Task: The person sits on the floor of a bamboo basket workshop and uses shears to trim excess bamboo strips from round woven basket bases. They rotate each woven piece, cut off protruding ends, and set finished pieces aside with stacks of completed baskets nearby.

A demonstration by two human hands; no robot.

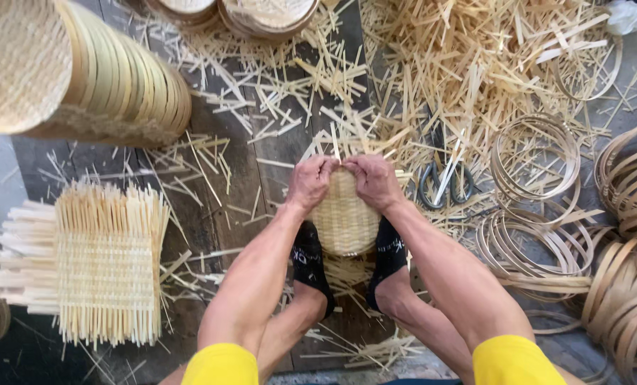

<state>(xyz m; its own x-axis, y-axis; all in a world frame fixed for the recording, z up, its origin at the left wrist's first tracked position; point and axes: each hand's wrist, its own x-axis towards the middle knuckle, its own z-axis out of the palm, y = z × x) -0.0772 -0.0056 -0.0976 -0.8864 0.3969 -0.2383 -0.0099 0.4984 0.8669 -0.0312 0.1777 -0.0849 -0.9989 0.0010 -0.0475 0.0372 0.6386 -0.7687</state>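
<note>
A small round woven bamboo basket [345,217] stands on edge between my two feet in black socks. My left hand [310,182] grips its upper left rim. My right hand [374,180] grips the upper right rim, with the thumbs close together at the top. Loose strip ends stick up above my fingers.
A stack of square woven bamboo mats [101,260] lies at the left. A tall stack of finished round baskets [83,68] leans at the top left. Scissors [443,182] lie right of my hands among loose bamboo offcuts [475,64]. Bamboo hoops [539,153] pile up at the right.
</note>
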